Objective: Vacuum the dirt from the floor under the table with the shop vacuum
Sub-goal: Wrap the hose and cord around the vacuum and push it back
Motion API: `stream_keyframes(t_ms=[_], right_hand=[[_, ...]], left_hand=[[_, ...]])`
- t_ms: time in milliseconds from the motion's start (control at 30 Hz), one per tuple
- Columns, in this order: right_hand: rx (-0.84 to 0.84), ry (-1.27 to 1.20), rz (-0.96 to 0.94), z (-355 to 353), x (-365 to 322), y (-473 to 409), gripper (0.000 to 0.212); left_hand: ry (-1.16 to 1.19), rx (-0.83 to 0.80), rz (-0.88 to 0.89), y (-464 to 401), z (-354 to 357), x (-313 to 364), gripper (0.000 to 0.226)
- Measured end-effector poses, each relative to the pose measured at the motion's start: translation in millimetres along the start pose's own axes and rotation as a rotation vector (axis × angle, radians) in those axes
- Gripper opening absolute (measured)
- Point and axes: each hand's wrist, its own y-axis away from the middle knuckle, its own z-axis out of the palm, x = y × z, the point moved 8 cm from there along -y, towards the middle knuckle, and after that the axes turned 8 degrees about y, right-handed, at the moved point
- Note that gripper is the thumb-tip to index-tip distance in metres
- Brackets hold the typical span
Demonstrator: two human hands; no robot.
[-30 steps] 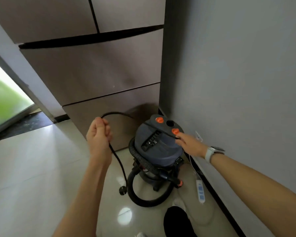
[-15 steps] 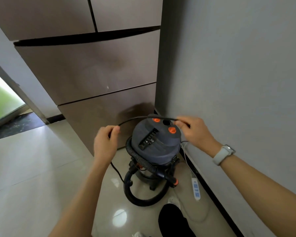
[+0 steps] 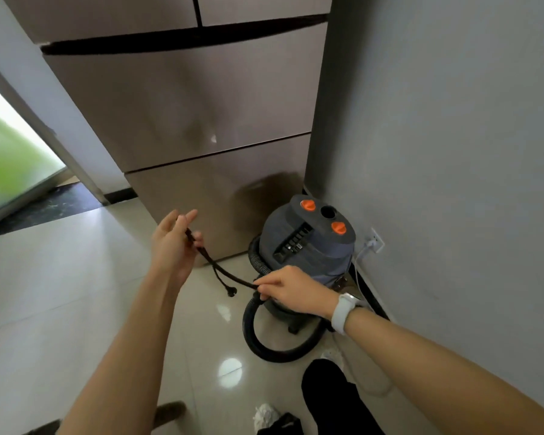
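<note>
Black power cord [image 3: 223,273] runs between both hands, doubled into a short bundle. The left hand [image 3: 173,246] holds the upper end: the thumb and lower fingers pinch the cord, while the index and middle fingers point up, straight and slightly apart. The right hand [image 3: 288,288] grips the lower end, fingers curled round it. The plug [image 3: 231,291] hangs free below the span, just under the cord between the two sets of fingers.

The shop vacuum [image 3: 308,246] stands on the tiled floor [image 3: 60,293] directly beyond the right fingers, in the corner between the cabinet front [image 3: 186,105] and the grey wall [image 3: 453,152]. Its ribbed hose [image 3: 264,340] loops on the floor below the right wrist. A wall socket [image 3: 377,241] sits to the right of the vacuum, with a white lead already plugged in.

Probable hazards at this step:
- The left pinch is light; the bundle may slip and drop the plug onto the tiles.
- Slack cord may snag the hose loop or the vacuum base during unwinding.
- Pulling the cord sideways may tip or roll the vacuum.

The table and the dirt are not visible.
</note>
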Motion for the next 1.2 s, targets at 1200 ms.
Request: stream_keyframes(t_ms=[1200], right_hand=[[0.576,1.035,-0.263,-219,89,-218,0.033]], left_hand=[[-1.397,0.107,0.1,-201,31,-93,0.027]])
